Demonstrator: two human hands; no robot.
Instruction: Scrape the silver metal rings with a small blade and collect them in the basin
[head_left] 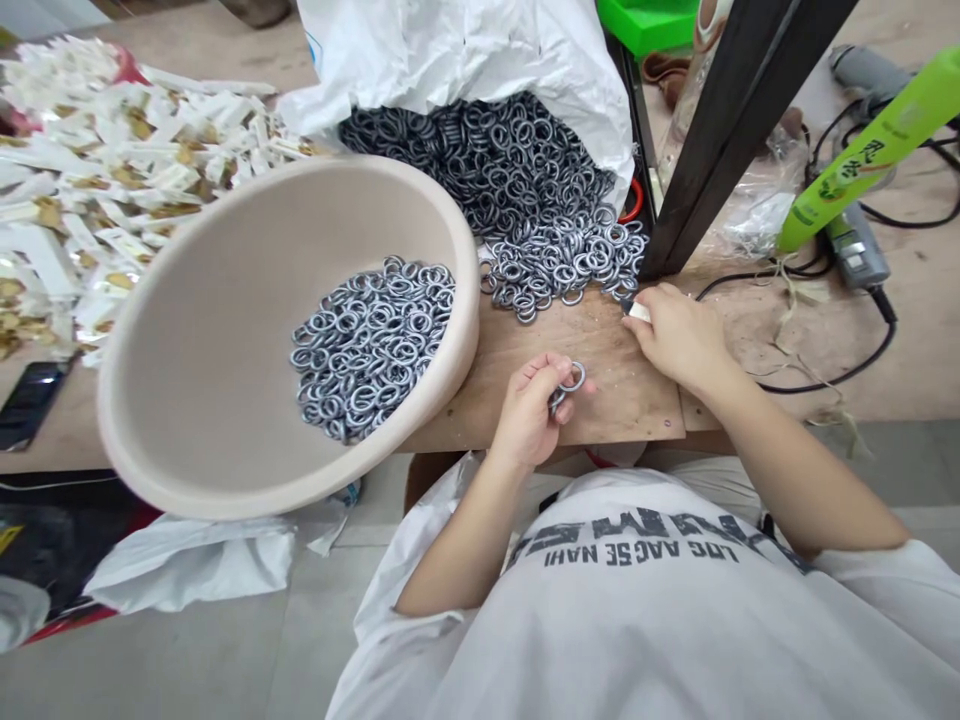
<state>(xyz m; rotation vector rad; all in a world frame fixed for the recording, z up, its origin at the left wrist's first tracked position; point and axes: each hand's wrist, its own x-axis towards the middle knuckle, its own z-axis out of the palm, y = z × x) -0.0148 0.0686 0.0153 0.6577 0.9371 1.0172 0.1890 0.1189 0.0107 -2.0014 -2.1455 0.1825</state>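
Observation:
My left hand (529,410) is closed round a few grey metal rings (576,376), one of them standing up between thumb and fingers, above the table's front part. Closed on a small white-and-dark piece (637,311) is my right hand (681,335), at the right end of the loose ring pile. What kind of thing this piece is, I cannot make out. The loose rings (570,260) spill from a white sack (465,55) behind my hands. To the left, a big beige basin (195,300) leans tilted, with many similar rings (375,345) gathered in its lower right side.
A dark metal post (720,140) rises just behind my right hand. Right of it are a bright green tube (870,150), a grey corded tool (859,245) and black cables. White packaged pieces (112,180) heap up at the left, near a dark phone (34,400).

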